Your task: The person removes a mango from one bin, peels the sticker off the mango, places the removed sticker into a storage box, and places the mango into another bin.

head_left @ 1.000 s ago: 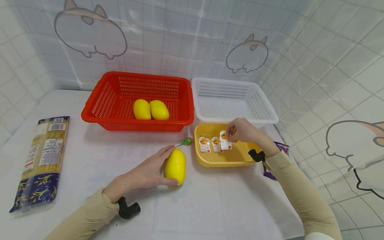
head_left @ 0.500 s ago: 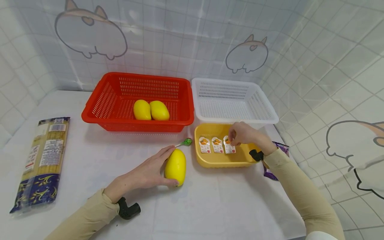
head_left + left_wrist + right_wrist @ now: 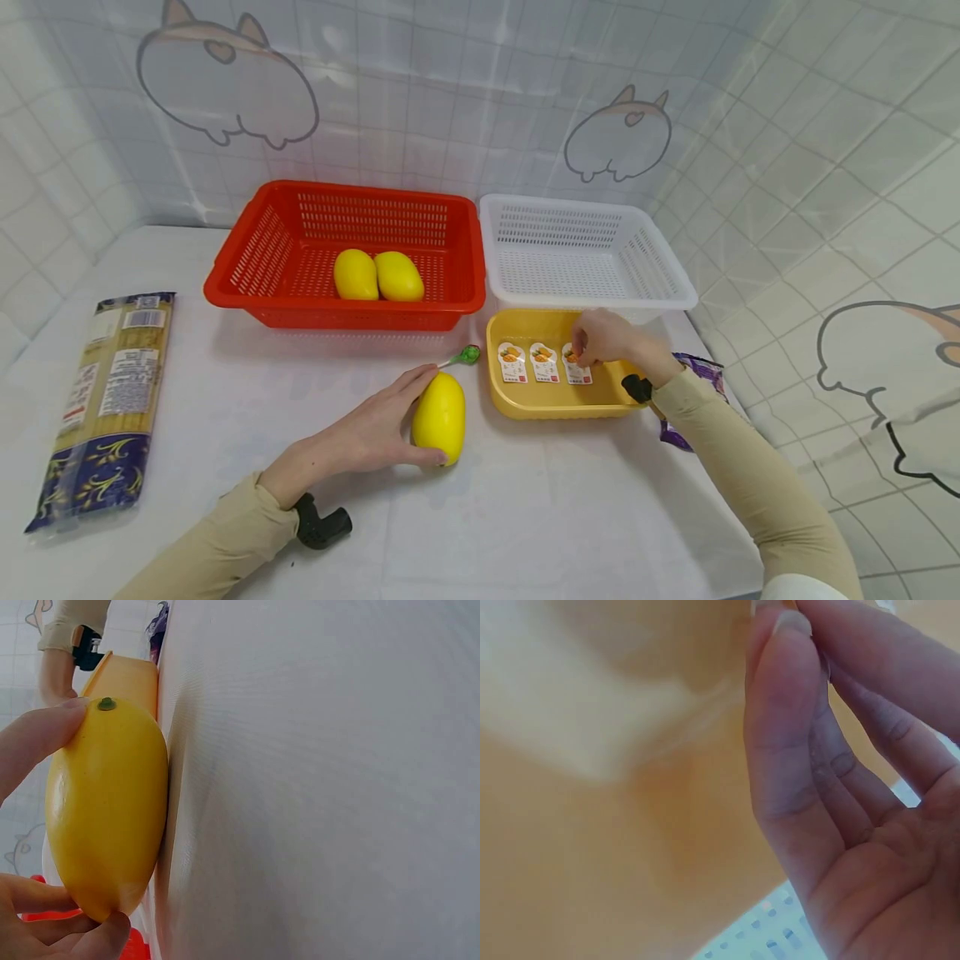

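Note:
My left hand (image 3: pixel 367 429) grips a yellow mango (image 3: pixel 438 419) lying on the white tabletop. In the left wrist view the thumb is at the green stem end of the mango (image 3: pixel 112 802) and the fingers at its pointed end. My right hand (image 3: pixel 603 337) reaches into the yellow tub (image 3: pixel 551 404), pinching the top of the rightmost mango label (image 3: pixel 579 373). Two more mango labels, a left one (image 3: pixel 513 363) and a middle one (image 3: pixel 544 363), lie beside it in a row. In the right wrist view the thumb and finger of the right hand (image 3: pixel 840 772) meet at the frame's top edge; the label is mostly out of sight there.
Behind stands a red basket (image 3: pixel 345 317) with two mangoes (image 3: pixel 377 275) inside. A white basket (image 3: pixel 585 283) adjoins it. A green-topped lollipop (image 3: pixel 468 355) lies near the tub, a noodle pack (image 3: pixel 105 408) at left, a purple packet (image 3: pixel 705 369) under the right forearm.
The right hand has lowered the rightmost label from over the middle one and shifted it right, into line with the other two. The left hand and its mango stay put.

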{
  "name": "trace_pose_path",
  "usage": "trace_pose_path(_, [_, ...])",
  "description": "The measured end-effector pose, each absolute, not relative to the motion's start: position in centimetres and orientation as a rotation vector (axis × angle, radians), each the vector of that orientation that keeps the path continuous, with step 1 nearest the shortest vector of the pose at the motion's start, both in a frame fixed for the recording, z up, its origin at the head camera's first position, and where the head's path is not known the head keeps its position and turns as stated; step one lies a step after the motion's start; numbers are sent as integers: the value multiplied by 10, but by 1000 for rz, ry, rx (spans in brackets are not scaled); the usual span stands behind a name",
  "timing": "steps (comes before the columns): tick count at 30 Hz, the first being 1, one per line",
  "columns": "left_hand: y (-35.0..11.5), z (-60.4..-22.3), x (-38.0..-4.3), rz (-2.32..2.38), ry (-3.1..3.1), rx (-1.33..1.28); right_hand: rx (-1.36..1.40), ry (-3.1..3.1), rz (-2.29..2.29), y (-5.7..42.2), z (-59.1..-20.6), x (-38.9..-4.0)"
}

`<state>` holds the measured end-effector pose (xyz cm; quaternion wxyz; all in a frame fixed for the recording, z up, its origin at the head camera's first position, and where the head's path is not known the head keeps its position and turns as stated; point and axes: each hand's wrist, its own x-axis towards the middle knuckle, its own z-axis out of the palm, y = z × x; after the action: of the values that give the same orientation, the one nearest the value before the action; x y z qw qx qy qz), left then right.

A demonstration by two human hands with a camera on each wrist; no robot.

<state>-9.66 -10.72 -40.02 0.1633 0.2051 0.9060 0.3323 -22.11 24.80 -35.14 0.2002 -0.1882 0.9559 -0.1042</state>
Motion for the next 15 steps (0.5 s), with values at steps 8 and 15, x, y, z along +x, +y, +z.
trace_pose_path(8, [-107,-400,-97,946,2584,581,-565,2692,-261,248,-355,-222])
trace_pose_path(15, [-107,-400,-96,949,2585,583,-562,2678,-219,250,-358,-224])
